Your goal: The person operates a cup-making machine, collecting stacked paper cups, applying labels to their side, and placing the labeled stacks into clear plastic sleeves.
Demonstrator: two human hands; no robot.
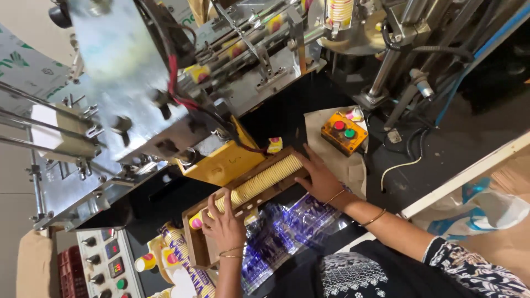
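2 hands: left hand (223, 221) & right hand (319, 177) open, pressing biscuit row (259, 184) ends.

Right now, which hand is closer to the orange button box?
Right. The right hand rests at the cup stack's end, just below the button box; the left hand is at the stack's far end.

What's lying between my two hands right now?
In the head view, a long row of stacked paper cups in a wooden tray spans from left hand to right hand.

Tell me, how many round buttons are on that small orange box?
2: a red button and a green button, side by side on the orange box. None seem hidden.
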